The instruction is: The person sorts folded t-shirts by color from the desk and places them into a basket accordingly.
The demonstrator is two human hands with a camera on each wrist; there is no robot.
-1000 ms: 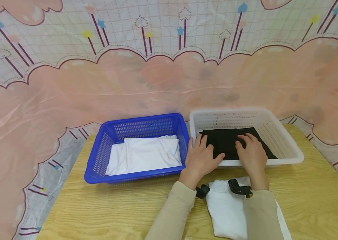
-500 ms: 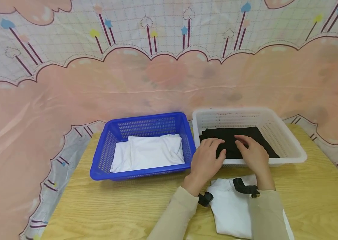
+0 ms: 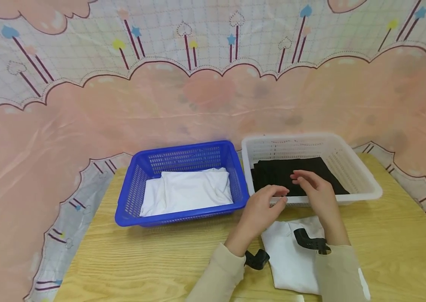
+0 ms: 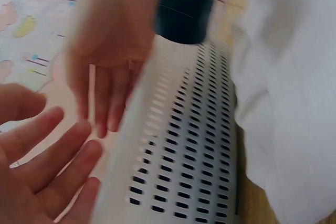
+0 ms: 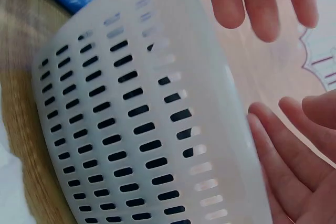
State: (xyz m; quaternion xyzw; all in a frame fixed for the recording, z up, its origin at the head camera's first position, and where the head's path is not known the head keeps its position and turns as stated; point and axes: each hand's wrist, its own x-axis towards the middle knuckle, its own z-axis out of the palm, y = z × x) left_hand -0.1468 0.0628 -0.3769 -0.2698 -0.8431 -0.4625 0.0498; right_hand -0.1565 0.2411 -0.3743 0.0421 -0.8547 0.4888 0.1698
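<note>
In the head view my left hand (image 3: 261, 209) hovers at the front rim of the white basket (image 3: 365, 195), fingers loosely bent and holding nothing. Beside it, my right hand (image 3: 320, 195) hangs over the same rim, its fingers relaxed and likewise free of any object. Inside that basket lies folded black cloth (image 3: 273, 172). Below both wrists a folded white garment (image 3: 292, 264) rests on the table, partly covered by the right forearm. Both wrist views show the basket's slotted front wall (image 4: 184, 171), with the fingers (image 5: 294, 150) just beyond its rim.
A blue basket (image 3: 182, 218) stands to the left of the white one, holding folded white cloth (image 3: 194, 191). Both sit on a wooden table (image 3: 141, 260). Behind rises a patterned fabric backdrop (image 3: 160, 109). A white strip (image 3: 273, 298) shows at the bottom edge.
Both hands have lifted off the black cloth. The left has drawn back toward the front rim, its fingers less spread; the right has shifted slightly. The black cloth stays in the white basket.
</note>
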